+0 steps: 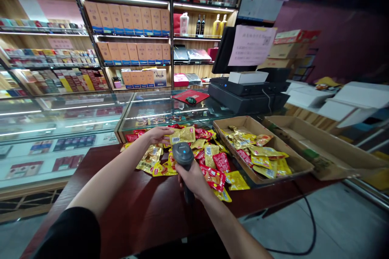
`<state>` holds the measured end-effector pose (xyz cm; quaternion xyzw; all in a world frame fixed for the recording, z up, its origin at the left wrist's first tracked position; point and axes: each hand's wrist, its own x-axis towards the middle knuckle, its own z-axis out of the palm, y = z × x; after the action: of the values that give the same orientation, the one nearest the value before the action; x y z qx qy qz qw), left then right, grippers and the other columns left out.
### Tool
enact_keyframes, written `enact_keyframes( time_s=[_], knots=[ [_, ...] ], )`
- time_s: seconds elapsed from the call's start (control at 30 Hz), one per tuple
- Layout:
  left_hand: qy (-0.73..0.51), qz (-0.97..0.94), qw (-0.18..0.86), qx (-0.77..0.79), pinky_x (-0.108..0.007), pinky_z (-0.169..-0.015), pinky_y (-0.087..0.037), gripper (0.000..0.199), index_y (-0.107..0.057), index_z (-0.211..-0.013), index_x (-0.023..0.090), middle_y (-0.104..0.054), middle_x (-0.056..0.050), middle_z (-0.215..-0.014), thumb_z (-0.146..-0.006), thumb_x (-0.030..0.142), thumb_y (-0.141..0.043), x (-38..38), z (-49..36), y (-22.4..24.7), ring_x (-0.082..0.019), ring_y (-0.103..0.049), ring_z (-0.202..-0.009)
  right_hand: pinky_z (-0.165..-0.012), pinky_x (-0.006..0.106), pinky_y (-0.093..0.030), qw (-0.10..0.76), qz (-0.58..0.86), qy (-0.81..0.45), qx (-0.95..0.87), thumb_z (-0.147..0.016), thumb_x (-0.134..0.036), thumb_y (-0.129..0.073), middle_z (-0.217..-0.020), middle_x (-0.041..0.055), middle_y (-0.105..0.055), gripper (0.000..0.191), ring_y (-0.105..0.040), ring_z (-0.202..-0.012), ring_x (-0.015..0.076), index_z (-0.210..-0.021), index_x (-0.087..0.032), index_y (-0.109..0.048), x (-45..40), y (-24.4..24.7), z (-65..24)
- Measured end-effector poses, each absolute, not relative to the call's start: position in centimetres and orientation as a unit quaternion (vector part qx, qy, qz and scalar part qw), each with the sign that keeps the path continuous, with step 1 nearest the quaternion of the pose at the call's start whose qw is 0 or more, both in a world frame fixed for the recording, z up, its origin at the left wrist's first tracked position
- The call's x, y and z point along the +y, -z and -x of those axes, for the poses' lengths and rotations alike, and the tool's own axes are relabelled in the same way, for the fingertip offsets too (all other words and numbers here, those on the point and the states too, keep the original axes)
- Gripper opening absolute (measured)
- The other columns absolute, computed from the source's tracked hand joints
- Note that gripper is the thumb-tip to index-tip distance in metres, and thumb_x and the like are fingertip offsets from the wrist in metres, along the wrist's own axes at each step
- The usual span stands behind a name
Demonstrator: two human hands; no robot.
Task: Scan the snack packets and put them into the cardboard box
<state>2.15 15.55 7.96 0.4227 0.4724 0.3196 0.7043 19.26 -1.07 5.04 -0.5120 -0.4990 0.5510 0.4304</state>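
Observation:
My left hand (160, 134) grips a gold snack packet (186, 134) by its left end, with a barcode patch facing me. Wrapped round the handle of a dark barcode scanner (183, 154) is my right hand (193, 178). The scanner's head points away from me, just below the packet, and a small blue light glows on top. Beneath both hands spreads a pile of red, yellow and gold snack packets (221, 162) on the dark red-brown table (121, 210).
An open cardboard box (220, 129) of packets stands right of the pile, beside another open cardboard box (322, 141). Behind are a glass counter (146, 107), a red mouse pad (199, 96) with a mouse, and a monitor (223, 50). A black cable (314, 226) hangs at lower right.

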Motion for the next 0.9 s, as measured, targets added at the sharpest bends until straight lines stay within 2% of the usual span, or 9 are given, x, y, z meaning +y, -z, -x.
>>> enact_keyframes(
  time_s=[0.33,0.53,0.6,0.67,0.73,0.8,0.9],
  knots=[
    [-0.330,-0.405,0.701,0.485,-0.032,-0.061,-0.056,0.042,-0.064,-0.101,0.015,-0.070,-0.013,-0.094,-0.063,0.024,-0.080,14.7,-1.8,-8.6,-0.024,-0.069,-0.075,-0.035,0.020,-0.039,0.427,0.494,-0.557,-0.513,-0.074,-0.044,-0.057,-0.044,-0.0048,-0.049,0.026,-0.044,-0.034,0.0091,-0.072,-0.018,-0.053,-1.2,-4.8,-19.1],
    [-0.330,-0.411,0.699,0.484,-0.033,-0.062,-0.057,0.043,-0.063,-0.102,0.017,-0.070,-0.012,-0.092,-0.064,0.022,-0.080,14.5,-1.9,-8.6,-0.024,-0.069,-0.074,-0.034,0.021,-0.037,0.433,0.493,-0.564,-0.502,-0.074,-0.042,-0.058,-0.042,-0.0050,-0.048,0.026,-0.043,-0.033,0.0096,-0.073,-0.017,-0.055,-1.3,-5.1,-18.9],
    [-0.333,-0.415,0.695,0.484,-0.034,-0.061,-0.057,0.042,-0.062,-0.101,0.016,-0.070,-0.011,-0.090,-0.063,0.021,-0.080,14.5,-1.7,-8.5,-0.023,-0.069,-0.071,-0.038,0.021,-0.039,0.448,0.484,-0.556,-0.505,-0.072,-0.040,-0.059,-0.048,-0.0025,-0.054,0.025,-0.049,-0.039,0.0109,-0.074,-0.015,-0.059,-1.1,-5.4,-19.2],
    [-0.328,-0.418,0.700,0.476,-0.034,-0.061,-0.058,0.039,-0.062,-0.098,0.014,-0.070,-0.011,-0.088,-0.064,0.020,-0.080,14.5,-1.5,-8.5,-0.022,-0.069,-0.069,-0.050,0.023,-0.046,0.496,0.473,-0.527,-0.503,-0.068,-0.035,-0.064,-0.064,0.0013,-0.063,0.023,-0.058,-0.056,0.0134,-0.079,-0.014,-0.063,-0.5,-6.1,-19.8],
    [-0.318,-0.413,0.716,0.465,-0.035,-0.062,-0.058,0.036,-0.062,-0.096,0.014,-0.070,-0.010,-0.088,-0.065,0.020,-0.079,14.3,-1.1,-8.6,-0.022,-0.069,-0.070,-0.064,0.024,-0.048,0.554,0.478,-0.490,-0.474,-0.063,-0.030,-0.068,-0.078,0.0023,-0.068,0.028,-0.061,-0.073,0.0155,-0.086,-0.015,-0.065,0.7,-7.0,-20.9],
    [-0.311,-0.405,0.727,0.458,-0.035,-0.065,-0.058,0.033,-0.061,-0.094,0.014,-0.070,-0.009,-0.088,-0.066,0.020,-0.078,13.9,-0.9,-8.6,-0.021,-0.069,-0.072,-0.064,0.024,-0.047,0.577,0.497,-0.491,-0.422,-0.062,-0.029,-0.068,-0.077,0.0009,-0.068,0.030,-0.060,-0.071,0.0153,-0.088,-0.016,-0.065,2.4,-7.9,-22.2],
    [-0.303,-0.402,0.738,0.451,-0.035,-0.067,-0.058,0.031,-0.060,-0.096,0.015,-0.070,-0.010,-0.092,-0.069,0.021,-0.076,13.2,-0.6,-8.5,-0.021,-0.070,-0.075,-0.060,0.023,-0.048,0.563,0.487,-0.559,-0.364,-0.061,-0.021,-0.066,-0.073,0.0007,-0.066,0.024,-0.057,-0.062,0.0124,-0.085,-0.016,-0.066,5.1,-8.5,-24.2]
  ],
)
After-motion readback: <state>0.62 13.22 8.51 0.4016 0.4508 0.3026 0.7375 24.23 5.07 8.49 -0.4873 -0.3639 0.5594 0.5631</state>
